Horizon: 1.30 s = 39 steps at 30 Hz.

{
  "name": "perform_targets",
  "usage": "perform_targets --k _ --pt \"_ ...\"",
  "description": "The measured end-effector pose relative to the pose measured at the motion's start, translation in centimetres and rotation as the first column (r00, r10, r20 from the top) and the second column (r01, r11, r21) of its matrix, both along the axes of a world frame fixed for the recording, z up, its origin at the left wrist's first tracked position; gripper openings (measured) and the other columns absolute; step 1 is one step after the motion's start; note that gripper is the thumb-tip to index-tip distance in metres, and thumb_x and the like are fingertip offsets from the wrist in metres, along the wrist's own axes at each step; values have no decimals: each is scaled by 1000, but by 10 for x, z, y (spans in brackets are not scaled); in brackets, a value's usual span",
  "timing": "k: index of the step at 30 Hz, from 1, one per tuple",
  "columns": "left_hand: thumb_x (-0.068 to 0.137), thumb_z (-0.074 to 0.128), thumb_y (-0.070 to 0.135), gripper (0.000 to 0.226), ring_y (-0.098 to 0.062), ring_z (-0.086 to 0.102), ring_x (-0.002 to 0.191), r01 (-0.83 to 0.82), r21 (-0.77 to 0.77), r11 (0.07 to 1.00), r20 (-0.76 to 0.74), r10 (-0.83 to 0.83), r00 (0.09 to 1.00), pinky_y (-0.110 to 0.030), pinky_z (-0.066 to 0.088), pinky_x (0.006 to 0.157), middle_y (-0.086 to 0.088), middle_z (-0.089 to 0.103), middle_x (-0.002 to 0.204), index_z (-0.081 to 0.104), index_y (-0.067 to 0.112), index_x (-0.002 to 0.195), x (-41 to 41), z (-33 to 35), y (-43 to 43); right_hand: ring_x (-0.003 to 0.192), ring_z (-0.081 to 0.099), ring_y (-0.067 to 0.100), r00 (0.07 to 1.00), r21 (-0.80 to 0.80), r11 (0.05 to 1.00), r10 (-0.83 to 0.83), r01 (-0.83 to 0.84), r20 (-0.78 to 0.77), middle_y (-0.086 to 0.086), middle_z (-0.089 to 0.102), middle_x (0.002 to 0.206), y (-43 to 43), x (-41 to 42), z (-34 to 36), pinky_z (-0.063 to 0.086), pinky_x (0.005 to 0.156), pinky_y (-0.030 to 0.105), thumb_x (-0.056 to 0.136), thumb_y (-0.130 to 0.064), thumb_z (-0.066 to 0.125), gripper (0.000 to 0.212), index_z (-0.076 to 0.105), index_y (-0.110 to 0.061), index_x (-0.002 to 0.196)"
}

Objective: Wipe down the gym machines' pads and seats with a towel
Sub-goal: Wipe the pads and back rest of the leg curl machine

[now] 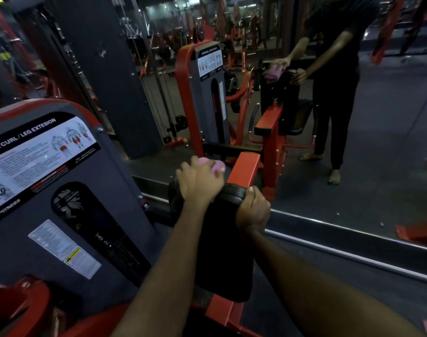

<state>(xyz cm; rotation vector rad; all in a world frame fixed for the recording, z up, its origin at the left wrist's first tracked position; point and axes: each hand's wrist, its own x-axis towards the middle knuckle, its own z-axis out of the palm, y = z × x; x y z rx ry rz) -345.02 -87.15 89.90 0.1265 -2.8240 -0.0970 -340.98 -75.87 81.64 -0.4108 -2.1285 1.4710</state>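
Gripping the pad [222,251] nearest me, my right hand [252,207] has its fingers curled around the pad's upper right edge, with the thumb lying on top. The pad is a black upright cushion with a slightly glossy cover, mounted on a red frame [222,310].

My left hand [199,182] sits on the pad's top end, just beside the right hand. Its fingers are closed over a towel [216,166] and hold it against the top of the pad. The towel is pink and bunched into a small wad. The hand covers most of it; only the far edge shows beyond the knuckles.

To the left stands the machine's grey shroud [105,190]. It carries a placard [37,156] headed "LEG CURL / LEG EXTESION", with muscle diagrams.

Beyond the pad, a red bar [246,169] runs toward a mirror [390,142]. The reflection [334,81] shows a barefoot person in dark clothing, both hands on the same pad and the pink towel under one of them.
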Motion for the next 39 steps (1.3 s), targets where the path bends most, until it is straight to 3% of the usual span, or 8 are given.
perform_targets --k 14,20,26,28,30,35,37,39 --pt "97 46 40 42 -35 49 110 -65 153 986 -45 73 996 -47 50 90 -16 43 125 50 46 139 5 -3 -53 84 61 41 976 51 998 23 -34 216 19 67 87 5 -4 16 44 72 42 99 -28 43 30 61 -9 83" --pt "97 34 66 46 -42 41 132 -209 494 844 287 69 955 -50 37 105 -15 36 142 47 53 139 -26 -16 -121 64 54 38 1000 94 996 8 -10 27 8 56 63 0 -1 10 42 61 43 88 -36 33 36 51 -10 70" --pt "93 51 53 36 -24 53 109 -8 498 867 51 -20 999 -38 40 86 3 57 115 59 41 125 -18 -24 -105 67 54 34 999 152 988 -24 20 24 8 60 72 -4 -2 7 41 62 41 91 -35 33 34 52 -13 74" --pt "92 52 46 25 -23 59 105 12 696 718 10 -27 1000 -39 46 91 7 65 107 67 35 109 -23 -38 -120 67 53 29 1000 179 984 -8 13 -29 6 60 75 -4 -3 5 37 61 38 92 -35 34 31 53 -15 78" --pt "93 56 39 18 -25 63 102 -29 921 389 10 52 999 -38 47 91 4 70 95 70 27 91 -26 -56 -129 67 53 28 997 210 978 22 -6 -74 4 60 75 -4 -3 2 40 60 39 93 -36 34 32 55 -17 80" --pt "88 61 48 29 -23 63 77 -354 933 -62 359 117 926 -34 50 75 -9 73 103 72 22 93 -15 -140 -140 68 56 30 996 246 969 12 11 -91 4 63 78 -4 -5 -2 43 61 40 92 -41 30 40 59 -16 81" --pt "86 65 45 23 -25 64 82 -376 921 -97 388 194 901 -30 46 69 -11 73 112 74 24 84 -11 -152 -141 69 56 31 995 244 970 14 11 -101 5 63 79 -4 -4 -2 43 61 40 92 -41 30 42 62 -15 83" --pt "93 57 41 25 -25 61 87 -376 925 60 358 197 913 -31 44 69 -10 70 111 70 24 80 -7 -139 -137 70 57 30 995 242 970 13 12 -102 5 64 80 -4 -4 -3 45 62 41 93 -42 30 44 64 -15 86"
